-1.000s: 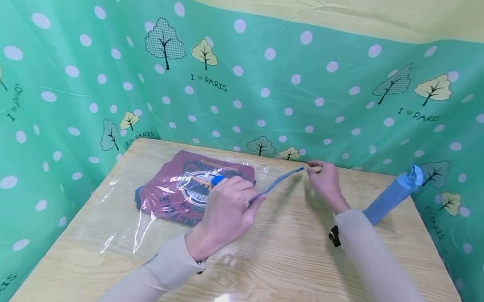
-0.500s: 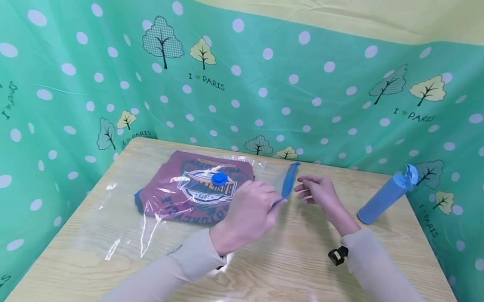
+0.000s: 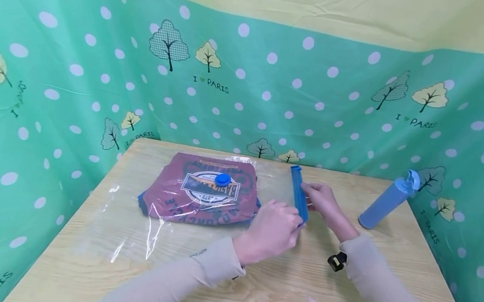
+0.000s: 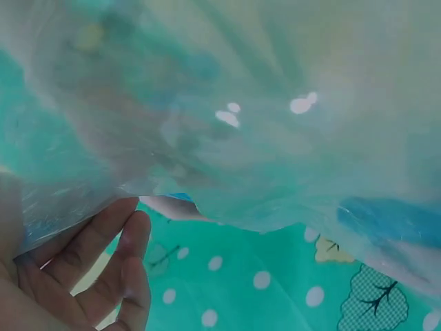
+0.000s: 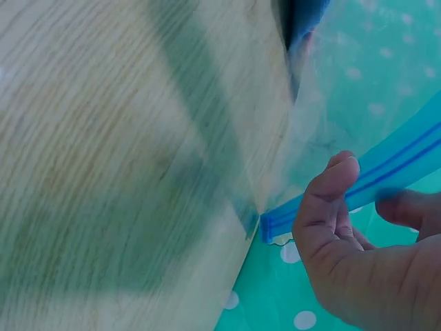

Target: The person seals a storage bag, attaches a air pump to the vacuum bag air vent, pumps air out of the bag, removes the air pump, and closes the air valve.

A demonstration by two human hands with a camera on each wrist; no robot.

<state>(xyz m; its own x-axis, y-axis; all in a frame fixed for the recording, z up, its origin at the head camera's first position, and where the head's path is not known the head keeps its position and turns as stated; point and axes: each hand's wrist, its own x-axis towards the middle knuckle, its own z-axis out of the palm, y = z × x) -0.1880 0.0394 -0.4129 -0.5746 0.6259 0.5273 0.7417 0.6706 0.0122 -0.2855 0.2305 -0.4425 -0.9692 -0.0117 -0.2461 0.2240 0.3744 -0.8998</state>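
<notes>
A clear vacuum storage bag (image 3: 105, 225) lies on the table with a folded maroon T-shirt (image 3: 161, 201) inside and a round blue valve (image 3: 223, 179) on top. Along its right edge runs a blue zip strip (image 3: 298, 191). My left hand (image 3: 270, 230) grips the near end of this strip. Farther up the strip, my right hand (image 3: 324, 203) has its thumb and fingers at the edge; in the right wrist view the strip (image 5: 393, 165) passes between them. The left wrist view is mostly filled by clear film (image 4: 227, 158), with several curled fingers (image 4: 103, 255) below it.
A blue cylinder (image 3: 384, 203) with a raised top stands at the right of the wooden table (image 3: 262, 291). A green dotted curtain (image 3: 273, 110) hangs behind the table and at both sides. A black wrist camera (image 3: 336, 262) sits under the right wrist.
My left hand has moved right and nearer, pulling the zip strip out flat along the bag's right edge. My right hand has come down from the strip's far end to its middle.
</notes>
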